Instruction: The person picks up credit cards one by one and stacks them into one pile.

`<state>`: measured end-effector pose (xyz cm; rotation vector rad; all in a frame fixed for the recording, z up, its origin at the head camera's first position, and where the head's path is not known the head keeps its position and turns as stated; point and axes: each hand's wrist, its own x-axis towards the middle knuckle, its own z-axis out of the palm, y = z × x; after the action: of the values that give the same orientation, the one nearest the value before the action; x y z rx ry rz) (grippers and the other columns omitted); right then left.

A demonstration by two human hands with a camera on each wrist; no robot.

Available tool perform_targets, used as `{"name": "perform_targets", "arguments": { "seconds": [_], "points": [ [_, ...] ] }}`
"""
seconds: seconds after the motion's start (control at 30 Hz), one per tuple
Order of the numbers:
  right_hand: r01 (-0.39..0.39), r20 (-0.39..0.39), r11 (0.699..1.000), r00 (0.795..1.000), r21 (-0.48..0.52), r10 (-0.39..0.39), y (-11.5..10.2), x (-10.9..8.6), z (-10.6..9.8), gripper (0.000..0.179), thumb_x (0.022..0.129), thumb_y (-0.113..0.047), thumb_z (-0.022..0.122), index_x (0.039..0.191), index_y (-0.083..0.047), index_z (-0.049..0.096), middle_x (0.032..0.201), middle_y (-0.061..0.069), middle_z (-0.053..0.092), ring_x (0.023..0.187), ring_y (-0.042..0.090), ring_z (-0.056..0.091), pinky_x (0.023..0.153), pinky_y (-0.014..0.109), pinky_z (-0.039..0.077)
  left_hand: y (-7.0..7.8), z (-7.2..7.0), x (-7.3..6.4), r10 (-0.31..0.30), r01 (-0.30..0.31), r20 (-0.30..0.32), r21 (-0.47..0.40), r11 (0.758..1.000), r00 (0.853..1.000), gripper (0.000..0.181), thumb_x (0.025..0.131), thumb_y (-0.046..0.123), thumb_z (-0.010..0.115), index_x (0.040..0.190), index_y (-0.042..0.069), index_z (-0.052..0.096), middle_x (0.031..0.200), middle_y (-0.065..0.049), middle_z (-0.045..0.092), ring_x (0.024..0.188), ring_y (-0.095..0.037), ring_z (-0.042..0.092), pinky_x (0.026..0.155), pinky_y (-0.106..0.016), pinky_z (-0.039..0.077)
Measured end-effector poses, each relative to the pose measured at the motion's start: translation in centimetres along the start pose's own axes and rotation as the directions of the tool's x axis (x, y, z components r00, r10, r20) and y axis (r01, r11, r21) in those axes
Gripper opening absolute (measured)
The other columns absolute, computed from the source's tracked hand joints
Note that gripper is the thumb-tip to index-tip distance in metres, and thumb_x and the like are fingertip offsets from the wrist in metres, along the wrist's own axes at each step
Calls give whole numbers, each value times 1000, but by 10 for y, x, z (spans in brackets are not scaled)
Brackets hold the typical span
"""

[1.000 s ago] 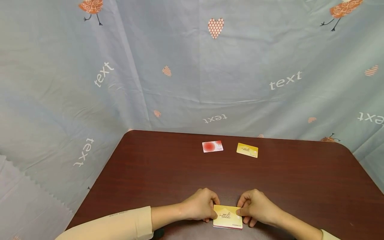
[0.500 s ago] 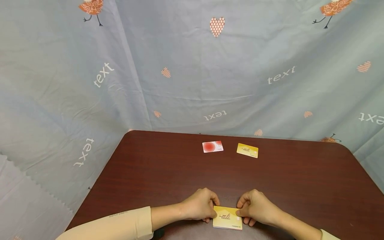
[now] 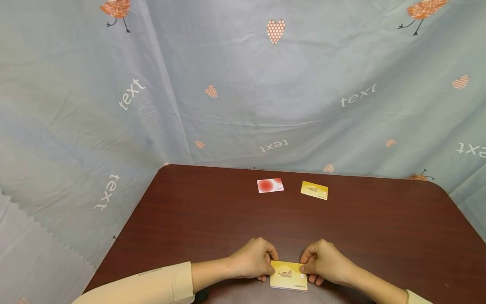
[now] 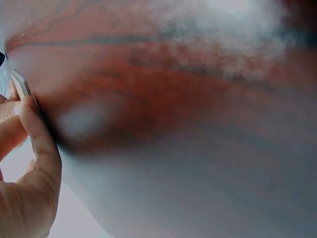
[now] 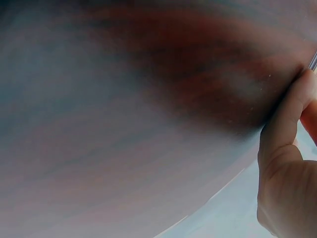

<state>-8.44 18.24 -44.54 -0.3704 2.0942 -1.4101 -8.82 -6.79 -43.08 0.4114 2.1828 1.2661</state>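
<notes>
A small stack of cards, a yellow one with a brown print on top, lies flat near the table's front edge in the head view. My left hand pinches its left side, thumb over the top card and fingers along the edge. On the opposite side my right hand grips the stack the same way. Layered card edges show at the left fingertips in the left wrist view. In the right wrist view only a sliver of the stack shows past the right hand.
Farther back on the dark red-brown table lie a white card with red circles and a single yellow card. A printed grey-blue cloth hangs behind the table and along its left side.
The top yellow card now lies more evenly over the stack, hiding the reddish edge that showed beneath it at the front. Both hands have stayed at its sides.
</notes>
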Motion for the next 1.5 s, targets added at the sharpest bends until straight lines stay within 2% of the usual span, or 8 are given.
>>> {"name": "perform_targets", "arguments": {
  "seconds": [0.33,0.5,0.77,0.97,1.1,1.33,1.43,1.5],
  "points": [
    [-2,-2,1000,1000,-14,2,1,2,-3,9,93,-5,77,91,1,71,69,9,67,57,18,66,48,28,57,-1,-4,0,11,-11,-2,-21,1000,1000,17,82,-14,77,97,-5,72,59,-6,66,42,-11,57,42,-22,51],
    [13,1,1000,1000,-17,-13,-2,3,-8,8,96,-5,74,95,2,70,74,9,67,60,20,66,48,29,57,1,-14,-2,31,-31,-15,-9,999,999,16,85,-10,77,99,-6,72,60,-8,66,44,-12,59,44,-22,51],
    [56,-51,994,997,-94,-61,-17,7,-21,11,98,-11,73,99,0,70,78,9,68,62,21,65,48,28,53,7,-34,-4,61,-58,-42,55,997,997,20,90,-7,75,109,-8,70,63,-10,67,50,-18,62,48,-19,48],
    [59,-106,994,992,-87,-69,-29,11,-33,19,98,-12,73,106,4,68,85,13,68,67,24,65,52,30,54,13,-49,0,98,-88,-90,112,990,991,21,91,-3,73,111,-8,69,66,-11,67,56,-28,66,51,-22,46],
    [52,-146,994,987,-98,-66,-36,14,-41,22,97,-14,74,109,4,67,88,15,68,70,27,66,53,32,55,17,-60,4,103,-86,-127,133,987,986,23,91,0,73,113,-7,70,69,-9,67,60,-31,68,53,-24,47],
    [31,-208,992,976,-124,-56,-48,21,-56,26,97,-16,75,113,3,66,92,16,69,75,30,68,57,36,57,19,-77,11,116,-94,-187,125,988,975,26,90,0,73,114,-7,69,69,-2,62,62,-33,67,53,-26,48],
    [20,-229,991,972,-134,-51,-52,25,-63,28,97,-17,75,115,4,66,94,16,70,78,31,68,61,40,58,20,-83,14,121,-99,-208,116,988,971,27,90,0,73,115,-6,68,69,-3,62,62,-32,65,53,-26,45],
    [15,-242,990,969,-138,-48,-55,28,-67,30,97,-17,75,117,4,66,94,15,70,80,31,69,62,42,59,20,-87,16,128,-103,-224,123,987,966,27,89,0,72,116,-5,69,71,-3,62,60,-25,62,54,-26,44]
  ]
}}
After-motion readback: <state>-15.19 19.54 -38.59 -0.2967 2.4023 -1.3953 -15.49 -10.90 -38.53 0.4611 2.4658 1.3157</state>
